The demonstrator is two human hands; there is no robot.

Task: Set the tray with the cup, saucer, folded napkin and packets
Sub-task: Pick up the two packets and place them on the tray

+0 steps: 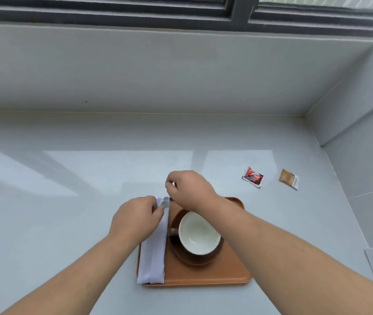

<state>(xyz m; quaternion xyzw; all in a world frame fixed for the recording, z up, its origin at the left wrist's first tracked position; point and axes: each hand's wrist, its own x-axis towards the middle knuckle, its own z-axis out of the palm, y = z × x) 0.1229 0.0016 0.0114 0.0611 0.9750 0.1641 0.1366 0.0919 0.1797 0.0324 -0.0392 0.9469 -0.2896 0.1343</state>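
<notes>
1. Right now both hands are at the far end of the white folded cloth napkin (pixel 153 253), which lies along the left edge of the flat orange plastic tray (pixel 206 272), its near end overhanging the rim a little.
2. Left hand (pixel 136 218) has its fingers curled shut, pinching the napkin's far corner; right hand (pixel 189 192) is closed too, though I cannot tell what it grips there.
3. Close beside the napkin, the brown cup with a white inside (pixel 198 234) sits on its brown saucer (pixel 195 258) on the tray.
4. Risk, as I judge it: a tug could undo the fold or drag the napkin off the edge, and the right forearm passing over the cup could knock it.
5. The 2 packets, 1 red-and-black (pixel 253 177) and 1 tan (pixel 288 178), lie on the grey counter (pixel 67 178), well apart from the tray.
6. Printing on both is too small to read.
</notes>
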